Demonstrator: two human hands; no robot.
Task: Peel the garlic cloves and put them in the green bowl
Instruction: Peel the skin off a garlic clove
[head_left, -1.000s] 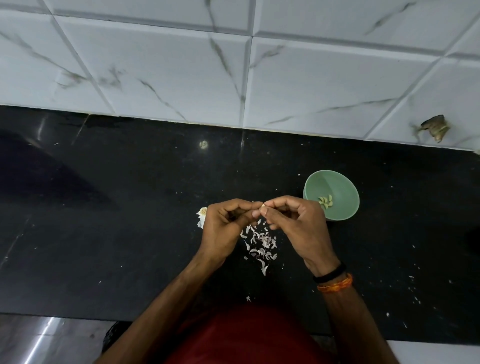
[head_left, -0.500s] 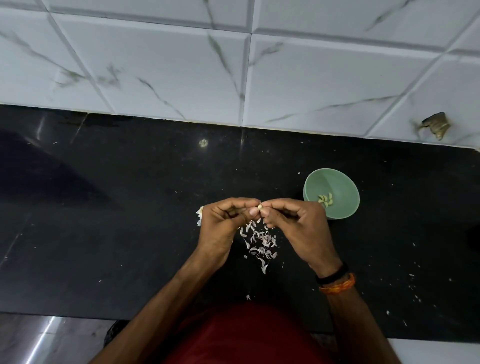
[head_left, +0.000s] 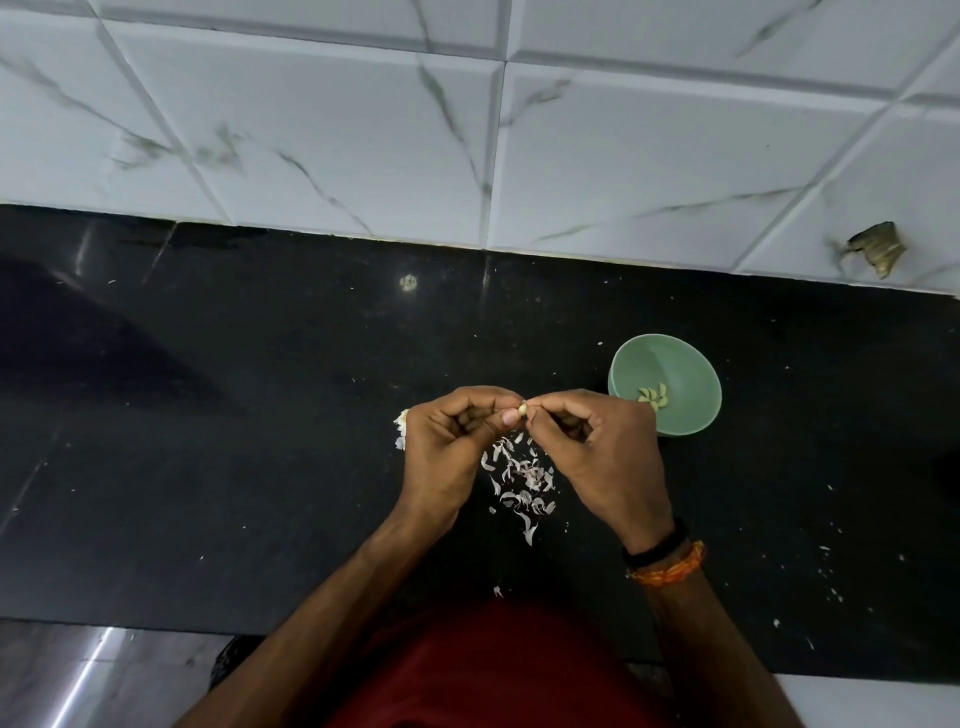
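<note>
Both hands meet at the middle of the view, fingers curled inward, palms facing each other. The left hand (head_left: 445, 447) pinches a clove (head_left: 522, 410) between thumb and forefinger; the right hand (head_left: 602, 452) pinches the same clove from 3 o'clock, so the fingertips of both touch around it. Both forearms rise from 6 o'clock; the right wrist wears a black band (head_left: 655, 545) and an orange thread (head_left: 670, 569).

The clove is small, pale and smooth, too little of it shown to tell its long axis.

The bowl (head_left: 691, 364), round, smooth and matte green, stands at 2 o'clock of the hands, just beside the right knuckles, with several curved peeled cloves (head_left: 653, 397) inside. Thin, papery white skins (head_left: 522, 483) lie scattered under the hands on the glossy black counter (head_left: 234, 441). More garlic (head_left: 401, 427) peeks out at 9 o'clock of the left hand. Marbled white tiles (head_left: 363, 130) back the counter.
</note>
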